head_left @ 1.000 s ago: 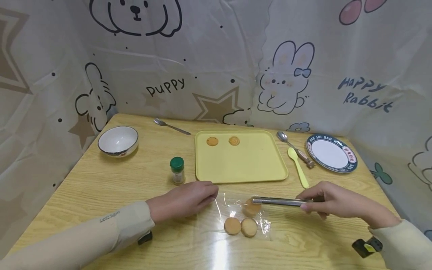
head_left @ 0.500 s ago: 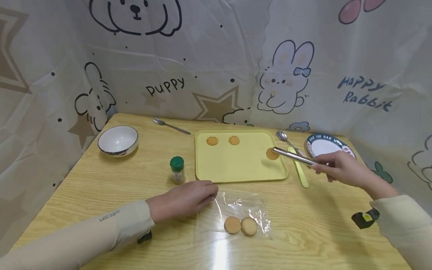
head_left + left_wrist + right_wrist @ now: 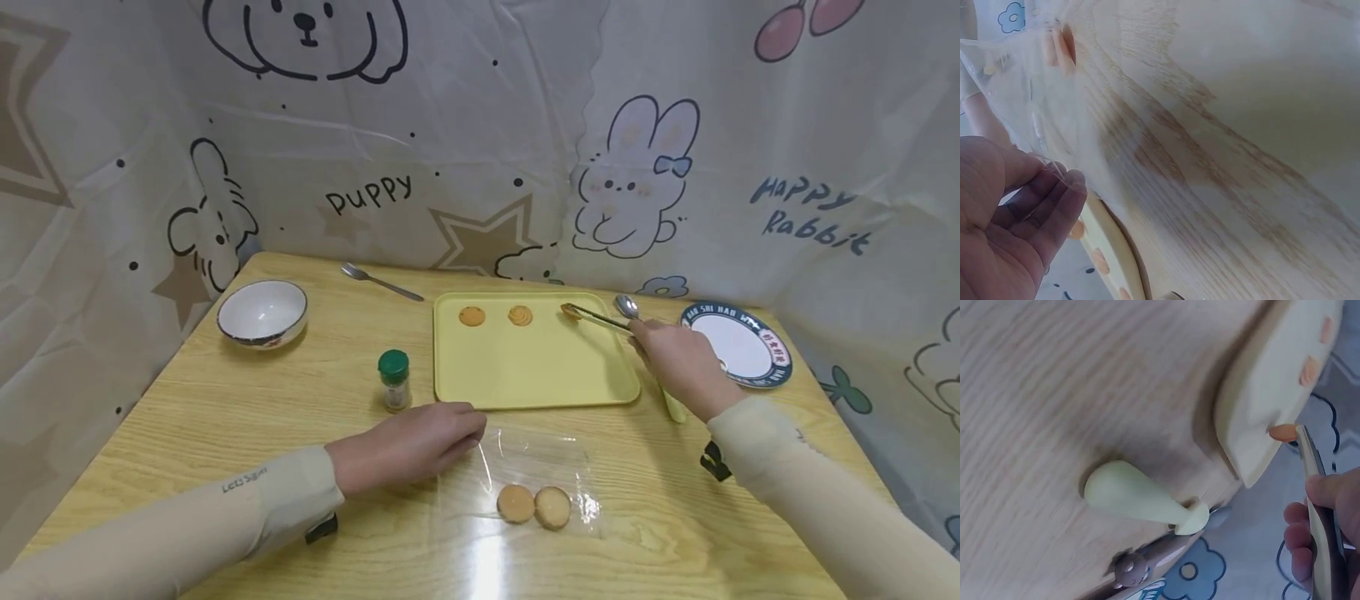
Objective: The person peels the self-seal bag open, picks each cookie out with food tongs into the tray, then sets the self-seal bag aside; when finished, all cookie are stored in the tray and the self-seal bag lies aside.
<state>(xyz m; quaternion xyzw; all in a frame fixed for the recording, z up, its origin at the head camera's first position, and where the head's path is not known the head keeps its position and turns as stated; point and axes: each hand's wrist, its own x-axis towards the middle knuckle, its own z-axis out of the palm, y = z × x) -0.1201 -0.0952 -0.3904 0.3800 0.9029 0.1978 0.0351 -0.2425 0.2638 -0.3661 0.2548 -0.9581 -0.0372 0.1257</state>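
Note:
Tongs (image 3: 602,318) are in my right hand (image 3: 681,365); their tips hold a round cookie (image 3: 569,311) at the far right part of the yellow tray (image 3: 532,367). In the right wrist view the cookie (image 3: 1284,432) looks tilted; whether it touches the tray I cannot tell. Two other cookies, one plain round (image 3: 472,316) and one swirled (image 3: 521,316), lie along the tray's far side. My left hand (image 3: 412,446) pinches the edge of a clear plastic bag (image 3: 1035,94) between thumb and fingers. Two round cookies (image 3: 516,504) lie side by side in the bag.
A green-capped shaker (image 3: 394,379) stands left of the tray. Farther left are a white bowl (image 3: 264,313) and a fork (image 3: 381,282). A metal spoon (image 3: 627,307), a yellow spoon (image 3: 674,406) and a plate (image 3: 735,346) lie right of the tray, partly behind my right hand.
The tongs lifted a cookie from the bag and carried it up and over the tray, then leftward to its far right part. My left hand stayed at the bag's edge.

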